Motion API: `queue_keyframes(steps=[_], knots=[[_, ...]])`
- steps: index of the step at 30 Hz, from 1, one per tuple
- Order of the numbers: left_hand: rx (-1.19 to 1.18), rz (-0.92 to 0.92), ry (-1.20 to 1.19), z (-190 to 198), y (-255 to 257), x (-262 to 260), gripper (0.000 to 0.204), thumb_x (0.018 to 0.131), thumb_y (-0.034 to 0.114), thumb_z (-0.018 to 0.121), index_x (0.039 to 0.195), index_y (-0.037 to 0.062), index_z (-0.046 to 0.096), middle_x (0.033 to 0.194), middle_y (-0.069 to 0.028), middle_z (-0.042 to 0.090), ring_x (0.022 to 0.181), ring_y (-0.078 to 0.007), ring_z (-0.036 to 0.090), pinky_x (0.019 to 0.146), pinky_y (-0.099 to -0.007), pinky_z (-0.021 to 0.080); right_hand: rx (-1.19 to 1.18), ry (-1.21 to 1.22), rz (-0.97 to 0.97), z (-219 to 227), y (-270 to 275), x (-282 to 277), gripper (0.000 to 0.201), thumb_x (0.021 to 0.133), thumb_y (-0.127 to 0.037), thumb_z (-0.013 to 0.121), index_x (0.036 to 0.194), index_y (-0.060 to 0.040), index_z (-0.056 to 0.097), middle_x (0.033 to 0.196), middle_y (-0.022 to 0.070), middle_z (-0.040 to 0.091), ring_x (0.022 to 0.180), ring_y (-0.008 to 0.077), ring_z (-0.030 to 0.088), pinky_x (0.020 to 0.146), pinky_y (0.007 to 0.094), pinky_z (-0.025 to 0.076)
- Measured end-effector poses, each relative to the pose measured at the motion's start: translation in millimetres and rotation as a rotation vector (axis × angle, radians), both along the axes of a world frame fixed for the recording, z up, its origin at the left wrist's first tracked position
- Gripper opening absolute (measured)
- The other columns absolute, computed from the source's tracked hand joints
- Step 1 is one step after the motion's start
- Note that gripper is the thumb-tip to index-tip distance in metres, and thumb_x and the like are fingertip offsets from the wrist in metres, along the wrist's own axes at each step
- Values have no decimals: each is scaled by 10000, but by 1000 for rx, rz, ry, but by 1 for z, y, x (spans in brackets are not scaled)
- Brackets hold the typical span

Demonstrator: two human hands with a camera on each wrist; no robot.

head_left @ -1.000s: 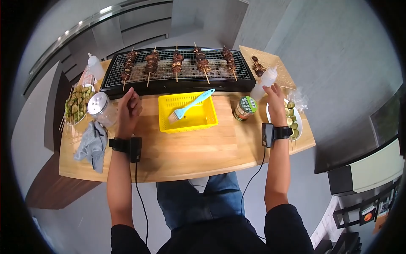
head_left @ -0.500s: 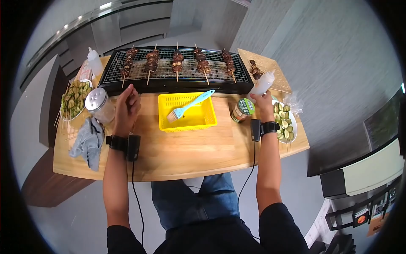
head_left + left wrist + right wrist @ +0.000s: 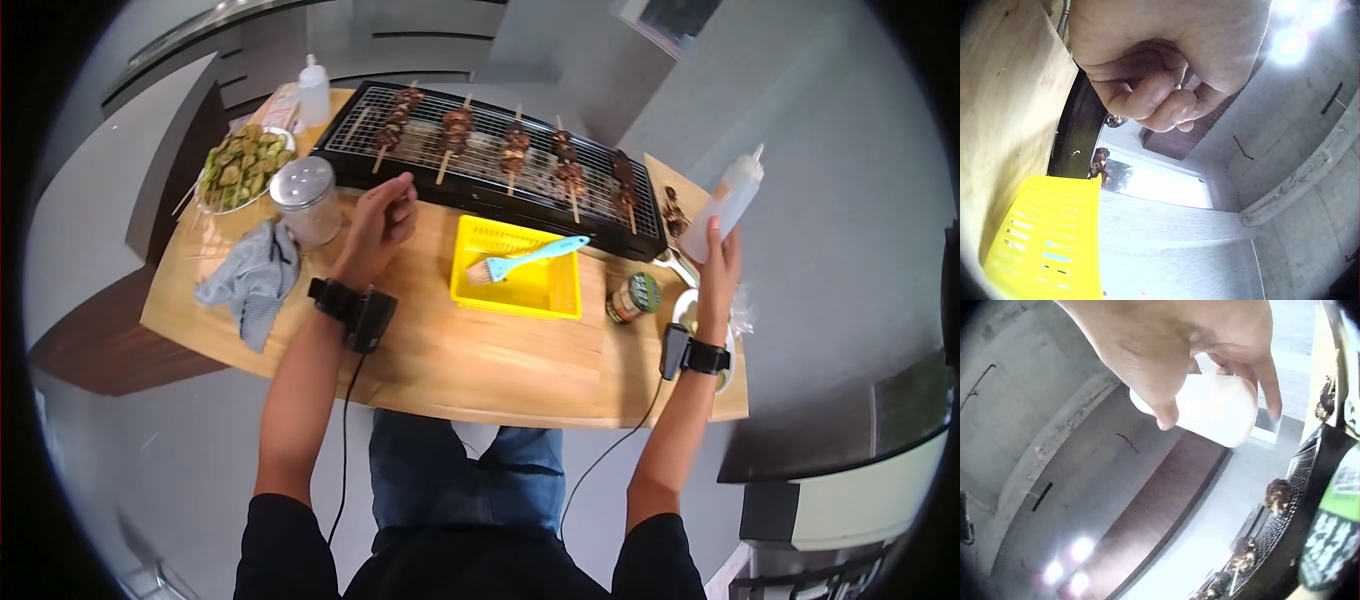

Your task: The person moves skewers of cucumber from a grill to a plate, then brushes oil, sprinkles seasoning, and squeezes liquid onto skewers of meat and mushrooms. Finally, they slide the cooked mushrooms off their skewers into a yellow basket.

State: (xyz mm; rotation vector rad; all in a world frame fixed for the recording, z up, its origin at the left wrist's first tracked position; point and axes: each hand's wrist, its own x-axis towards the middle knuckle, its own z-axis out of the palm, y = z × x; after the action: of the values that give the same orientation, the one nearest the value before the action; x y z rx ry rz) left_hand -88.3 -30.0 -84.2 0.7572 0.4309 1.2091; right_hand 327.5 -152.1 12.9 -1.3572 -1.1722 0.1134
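Note:
My right hand [image 3: 720, 275] grips a translucent squeeze bottle [image 3: 727, 205], held tilted near the grill's right end, nozzle pointing up and to the right. In the right wrist view, the thumb and fingers wrap the white bottle [image 3: 1213, 409]. My left hand [image 3: 378, 225] hangs in front of the grill's left part, fingers loosely curled, holding nothing; the left wrist view shows the same curled fingers [image 3: 1157, 103]. Several meat skewers [image 3: 515, 148] lie across the black grill [image 3: 480, 196]. A blue brush [image 3: 530, 257] rests on the yellow basket [image 3: 515, 306].
At left are a shaker jar [image 3: 308, 203], a grey cloth [image 3: 258, 285], a plate of sliced-vegetable skewers [image 3: 240, 172] and another squeeze bottle [image 3: 314, 95]. A green-lidded jar [image 3: 634, 298] stands right of the basket; a partly hidden plate [image 3: 686, 308] lies beside my right wrist.
The head view has turned, shifting the table. My right hand has lifted the squeeze bottle away from beside the green-lidded jar. My left hand stays loosely curled.

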Motion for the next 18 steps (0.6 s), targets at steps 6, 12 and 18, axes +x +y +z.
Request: queue_keyframes(steps=[6, 12, 18], knots=[[-18, 30, 15, 1, 3, -2, 260, 966, 263, 578, 801, 65, 541, 574, 38, 396, 430, -67, 348, 410, -213, 239, -151, 150, 234, 33, 38, -66, 540, 942, -409, 610, 1277, -1, 499, 952, 98, 629, 768, 136, 623, 590, 262, 538], [-94, 45, -70, -3, 9, -9, 287, 975, 312, 568, 830, 66, 535, 608, 35, 407, 463, -60, 356, 424, -209, 251, -277, 254, 471, 40, 91, -105, 487, 909, -340, 678, 1214, 8, 523, 897, 92, 623, 739, 130, 614, 608, 249, 526], [-279, 147, -90, -6, 9, -10, 295, 961, 383, 582, 883, 99, 567, 632, 58, 410, 469, -41, 359, 416, -189, 259, -392, 171, 668, 46, 137, -138, 500, 891, -317, 702, 1203, 29, 520, 976, 87, 605, 770, 126, 606, 660, 243, 532]])
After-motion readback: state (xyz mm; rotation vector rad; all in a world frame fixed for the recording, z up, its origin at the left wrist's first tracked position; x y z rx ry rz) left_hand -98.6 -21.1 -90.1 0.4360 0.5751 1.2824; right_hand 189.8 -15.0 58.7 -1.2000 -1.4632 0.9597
